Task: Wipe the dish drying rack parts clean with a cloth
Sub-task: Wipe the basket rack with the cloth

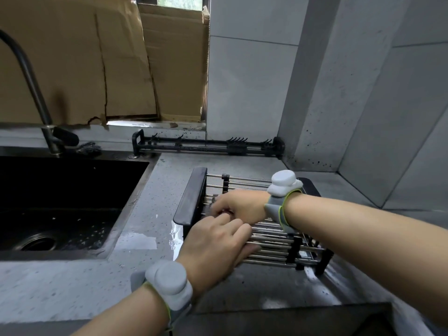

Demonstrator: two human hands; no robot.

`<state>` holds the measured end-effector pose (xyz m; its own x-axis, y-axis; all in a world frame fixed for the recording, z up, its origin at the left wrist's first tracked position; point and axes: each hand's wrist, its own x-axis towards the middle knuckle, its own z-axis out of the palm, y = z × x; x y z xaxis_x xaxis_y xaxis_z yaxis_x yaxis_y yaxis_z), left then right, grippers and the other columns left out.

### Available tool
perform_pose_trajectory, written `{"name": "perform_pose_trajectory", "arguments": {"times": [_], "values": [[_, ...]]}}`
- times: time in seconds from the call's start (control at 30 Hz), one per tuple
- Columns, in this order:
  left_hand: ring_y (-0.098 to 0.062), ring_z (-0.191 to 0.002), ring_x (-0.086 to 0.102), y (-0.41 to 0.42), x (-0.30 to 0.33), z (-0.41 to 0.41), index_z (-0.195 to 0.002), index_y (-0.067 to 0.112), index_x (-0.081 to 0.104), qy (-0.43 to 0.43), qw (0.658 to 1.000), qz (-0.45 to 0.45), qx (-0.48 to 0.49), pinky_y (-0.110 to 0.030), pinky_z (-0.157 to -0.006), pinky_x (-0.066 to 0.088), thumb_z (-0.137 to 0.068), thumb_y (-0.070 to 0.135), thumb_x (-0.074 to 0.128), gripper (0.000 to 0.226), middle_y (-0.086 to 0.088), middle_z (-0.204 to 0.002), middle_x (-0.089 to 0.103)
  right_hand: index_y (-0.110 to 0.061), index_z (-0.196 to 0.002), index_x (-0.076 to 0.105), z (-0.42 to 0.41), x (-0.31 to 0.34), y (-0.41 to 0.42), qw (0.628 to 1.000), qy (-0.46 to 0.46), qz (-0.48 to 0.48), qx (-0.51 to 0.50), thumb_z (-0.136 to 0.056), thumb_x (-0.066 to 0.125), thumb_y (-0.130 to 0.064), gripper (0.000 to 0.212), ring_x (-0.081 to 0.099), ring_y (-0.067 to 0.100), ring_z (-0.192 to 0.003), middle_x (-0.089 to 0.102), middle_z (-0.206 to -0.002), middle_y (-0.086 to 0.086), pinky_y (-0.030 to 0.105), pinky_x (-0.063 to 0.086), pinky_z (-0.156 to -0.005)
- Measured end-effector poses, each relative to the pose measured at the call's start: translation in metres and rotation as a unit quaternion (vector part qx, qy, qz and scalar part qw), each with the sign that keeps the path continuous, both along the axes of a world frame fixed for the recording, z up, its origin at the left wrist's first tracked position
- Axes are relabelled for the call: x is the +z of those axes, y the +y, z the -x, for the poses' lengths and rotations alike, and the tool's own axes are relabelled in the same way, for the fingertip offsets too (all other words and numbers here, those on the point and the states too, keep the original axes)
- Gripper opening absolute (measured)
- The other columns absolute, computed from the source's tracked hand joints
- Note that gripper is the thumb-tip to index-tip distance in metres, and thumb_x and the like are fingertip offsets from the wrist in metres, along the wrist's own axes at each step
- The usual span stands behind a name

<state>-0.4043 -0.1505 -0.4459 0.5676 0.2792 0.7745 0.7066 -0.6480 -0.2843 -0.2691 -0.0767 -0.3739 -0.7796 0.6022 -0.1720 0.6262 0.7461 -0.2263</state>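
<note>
The dish drying rack (pixel 274 246) lies flat on the grey counter, a row of steel rods between black end bars (pixel 191 197). My left hand (pixel 215 248) grips the near side of the rods close to the left end bar, fingers curled round them. Just beyond it, my right hand (pixel 240 204) reaches in from the right, its curled fingers on the rods beside the same bar. The fingertips of both hands are blurred and partly hidden. No cloth shows in view.
A black sink (pixel 72 190) with a tall faucet (pixel 31 76) sits to the left of the rack. Water pools on the counter (pixel 135 240) between them. A black hook rail (pixel 206 146) runs along the back wall, with cardboard (pixel 72 57) leaning above it.
</note>
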Motion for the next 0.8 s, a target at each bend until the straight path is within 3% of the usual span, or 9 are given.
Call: {"name": "perform_pose_trajectory", "arguments": {"times": [0.13, 0.23, 0.33, 0.5, 0.57, 0.67, 0.8], "values": [[-0.020, -0.064, 0.051, -0.001, 0.000, 0.001, -0.075, 0.022, 0.053, 0.002, 1.000, 0.002, 0.001, -0.033, -0.052, 0.036, -0.099, 0.050, 0.054, 0.036, 0.004, -0.069, 0.053, -0.017, -0.090, 0.068, -0.019, 0.009, 0.007, 0.993, -0.105, 0.012, -0.047, -0.074, 0.057, -0.004, 0.024, 0.060, 0.024, -0.081, 0.067, -0.085, 0.005, 0.040, 0.054, -0.075], [-0.020, -0.063, 0.050, -0.002, 0.001, 0.001, -0.074, 0.022, 0.053, 0.001, 1.000, 0.004, 0.004, -0.033, -0.053, 0.037, -0.098, 0.050, 0.054, 0.036, 0.005, -0.069, 0.052, -0.017, -0.102, 0.071, -0.017, 0.015, 0.007, 0.998, -0.035, 0.011, -0.042, -0.082, 0.061, -0.007, 0.025, 0.059, 0.023, -0.093, 0.062, -0.103, 0.009, 0.034, 0.051, -0.084], [-0.020, -0.063, 0.050, -0.002, 0.001, -0.001, -0.073, 0.021, 0.054, -0.002, 1.000, 0.011, 0.004, -0.034, -0.055, 0.038, -0.099, 0.050, 0.052, 0.039, 0.004, -0.068, 0.052, -0.019, -0.118, 0.067, -0.004, 0.008, 0.003, 0.999, 0.025, 0.031, -0.013, -0.087, 0.061, -0.014, 0.031, 0.051, 0.014, -0.110, 0.047, -0.118, -0.003, 0.026, 0.041, -0.098], [-0.021, -0.062, 0.051, 0.000, 0.002, 0.000, -0.073, 0.020, 0.057, -0.001, 1.000, 0.013, -0.001, -0.034, -0.052, 0.038, -0.100, 0.049, 0.051, 0.040, 0.002, -0.067, 0.054, -0.009, -0.096, 0.066, -0.003, -0.003, 0.003, 0.999, -0.019, 0.046, 0.016, -0.087, 0.056, -0.007, 0.014, 0.051, 0.016, -0.095, 0.049, -0.105, -0.002, 0.026, 0.037, -0.079], [-0.020, -0.062, 0.051, -0.001, 0.003, 0.000, -0.073, 0.020, 0.057, -0.003, 1.000, 0.011, -0.007, -0.034, -0.052, 0.037, -0.099, 0.049, 0.051, 0.039, 0.003, -0.068, 0.054, -0.009, -0.098, 0.068, -0.012, -0.001, 0.003, 0.999, -0.033, 0.036, 0.015, -0.084, 0.055, -0.008, 0.019, 0.054, 0.021, -0.095, 0.051, -0.101, -0.001, 0.032, 0.044, -0.081], [-0.019, -0.061, 0.051, -0.001, 0.004, 0.002, -0.076, 0.021, 0.057, 0.000, 1.000, 0.011, -0.008, -0.032, -0.050, 0.035, -0.099, 0.049, 0.050, 0.037, 0.005, -0.069, 0.055, -0.015, -0.086, 0.067, -0.035, 0.002, -0.001, 0.995, -0.082, 0.046, -0.021, -0.076, 0.058, 0.004, 0.024, 0.057, 0.023, -0.092, 0.052, -0.093, -0.005, 0.041, 0.050, -0.082], [-0.018, -0.059, 0.048, -0.003, 0.005, 0.002, -0.072, 0.022, 0.053, 0.003, 1.000, 0.020, -0.004, -0.029, -0.049, 0.033, -0.096, 0.051, 0.054, 0.038, 0.007, -0.067, 0.053, -0.023, -0.081, 0.071, -0.074, 0.011, -0.011, 0.985, -0.145, 0.053, -0.078, -0.069, 0.052, 0.011, 0.041, 0.062, 0.015, -0.083, 0.060, -0.092, -0.008, 0.031, 0.054, -0.074]]}}
